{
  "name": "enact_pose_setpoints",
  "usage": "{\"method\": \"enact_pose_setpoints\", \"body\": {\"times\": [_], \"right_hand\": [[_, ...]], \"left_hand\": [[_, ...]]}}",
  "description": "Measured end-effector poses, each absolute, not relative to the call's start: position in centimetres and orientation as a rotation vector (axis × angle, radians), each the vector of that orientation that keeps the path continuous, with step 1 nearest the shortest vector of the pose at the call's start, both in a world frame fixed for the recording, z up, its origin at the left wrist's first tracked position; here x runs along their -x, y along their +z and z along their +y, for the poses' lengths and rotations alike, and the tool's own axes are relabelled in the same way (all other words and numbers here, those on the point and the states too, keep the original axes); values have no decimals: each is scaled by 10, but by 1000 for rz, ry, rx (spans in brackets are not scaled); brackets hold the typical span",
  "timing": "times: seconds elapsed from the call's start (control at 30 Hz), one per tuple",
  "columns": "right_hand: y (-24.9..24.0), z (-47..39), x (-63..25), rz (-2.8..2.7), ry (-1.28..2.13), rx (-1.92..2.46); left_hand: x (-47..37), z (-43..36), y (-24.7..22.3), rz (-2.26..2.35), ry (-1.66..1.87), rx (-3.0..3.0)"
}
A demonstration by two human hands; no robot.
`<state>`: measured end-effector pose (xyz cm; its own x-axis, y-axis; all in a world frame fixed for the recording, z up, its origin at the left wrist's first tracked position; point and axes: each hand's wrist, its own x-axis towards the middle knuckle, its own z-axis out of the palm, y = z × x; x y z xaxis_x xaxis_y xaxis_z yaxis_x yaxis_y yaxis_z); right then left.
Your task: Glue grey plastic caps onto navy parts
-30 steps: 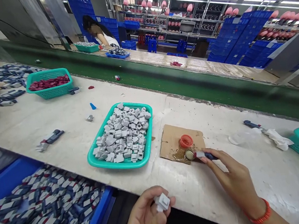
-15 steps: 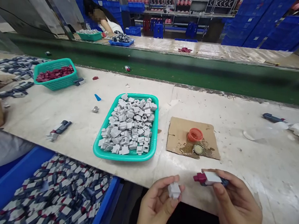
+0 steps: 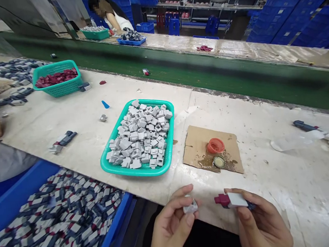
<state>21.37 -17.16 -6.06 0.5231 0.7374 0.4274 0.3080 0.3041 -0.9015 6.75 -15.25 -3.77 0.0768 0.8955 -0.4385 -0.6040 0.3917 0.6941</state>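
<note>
Just nearside of the cardboard [image 3: 195, 144], the left hand [image 3: 175, 224] pinches a gray plastic block [image 3: 190, 207], the right hand [image 3: 258, 221] a maroon-tipped piece [image 3: 235, 199].

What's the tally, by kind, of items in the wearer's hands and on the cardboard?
Loose grey piece, left hand: 1
Grey, maroon and navy assembly, right hand: 1
Red cup, on cardboard: 1
Round cap, on cardboard: 1
Total: 4

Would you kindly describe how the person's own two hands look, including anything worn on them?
The left hand and right hand are both bare, with no gloves or rings visible. No sleeve shows on either; the picture's lower edge cuts off the forearms. Between them, dark fabric shows, probably clothing.
</note>
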Motion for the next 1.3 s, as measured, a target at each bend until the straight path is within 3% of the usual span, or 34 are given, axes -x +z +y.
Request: {"method": "enact_pose_setpoints", "body": {"times": [1.3], "right_hand": [[-49, -166, -212, -1300, 650, 1253]], "left_hand": [[-84, -147, -41, 963, 1229, -245]]}}
